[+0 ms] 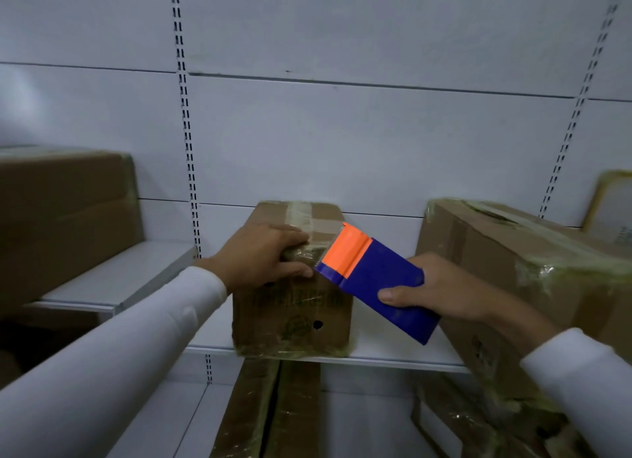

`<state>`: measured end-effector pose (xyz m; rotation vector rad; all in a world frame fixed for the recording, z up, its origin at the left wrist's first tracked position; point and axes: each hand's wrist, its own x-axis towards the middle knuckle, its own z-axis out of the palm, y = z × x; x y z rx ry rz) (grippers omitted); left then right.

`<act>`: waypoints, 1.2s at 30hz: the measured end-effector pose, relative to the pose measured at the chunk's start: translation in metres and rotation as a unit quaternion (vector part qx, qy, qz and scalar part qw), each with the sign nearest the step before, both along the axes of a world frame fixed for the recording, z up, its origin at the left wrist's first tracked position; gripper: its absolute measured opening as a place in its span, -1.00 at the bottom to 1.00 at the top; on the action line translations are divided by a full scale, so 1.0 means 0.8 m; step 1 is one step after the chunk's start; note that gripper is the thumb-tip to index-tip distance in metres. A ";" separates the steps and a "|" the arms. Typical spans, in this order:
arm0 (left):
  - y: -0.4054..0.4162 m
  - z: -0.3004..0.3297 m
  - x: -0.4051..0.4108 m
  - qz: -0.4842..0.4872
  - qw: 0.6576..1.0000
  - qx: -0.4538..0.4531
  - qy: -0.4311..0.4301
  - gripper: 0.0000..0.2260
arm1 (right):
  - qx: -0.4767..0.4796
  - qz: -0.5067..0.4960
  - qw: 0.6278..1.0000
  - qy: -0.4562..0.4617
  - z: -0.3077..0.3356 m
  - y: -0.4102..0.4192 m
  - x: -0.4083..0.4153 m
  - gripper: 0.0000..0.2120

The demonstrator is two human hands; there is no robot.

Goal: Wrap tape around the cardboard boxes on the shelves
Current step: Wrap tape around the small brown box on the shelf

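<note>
A small cardboard box [294, 317] stands on the white shelf [383, 351] in the middle, with clear tape running over its top and front. My left hand [263, 255] grips the box's near top edge, fingers over the top and thumb on the front face. My right hand [441, 290] holds a blue tape dispenser [379, 283] with an orange front part. The dispenser's toothed end touches the box's top front edge right beside my left fingers.
A larger taped box [519, 273] sits tilted on the shelf to the right, close behind my right hand. Another big box [65, 211] stands on the left shelf. More taped boxes [273, 409] lie on the lower shelf. The white back panel has slotted uprights.
</note>
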<state>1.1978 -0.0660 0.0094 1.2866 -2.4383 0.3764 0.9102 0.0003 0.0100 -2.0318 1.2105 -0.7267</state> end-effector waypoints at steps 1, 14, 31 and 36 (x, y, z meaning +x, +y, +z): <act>0.005 -0.002 0.004 -0.019 0.998 0.017 0.050 -0.31 | 0.004 0.005 1.000 0.007 0.000 0.001 0.000 -0.66; 0.053 -0.009 0.031 -0.178 0.889 0.282 0.314 -0.62 | 0.009 0.065 0.994 0.084 0.016 0.016 0.040 -0.63; 0.057 -0.027 0.059 -0.244 0.740 0.421 0.464 -0.72 | 0.019 0.121 0.986 0.115 0.026 0.005 0.081 -0.57; 0.049 -0.032 0.061 -0.236 0.740 0.409 0.479 -0.71 | 0.028 0.121 0.985 0.124 0.023 -0.002 0.081 -0.57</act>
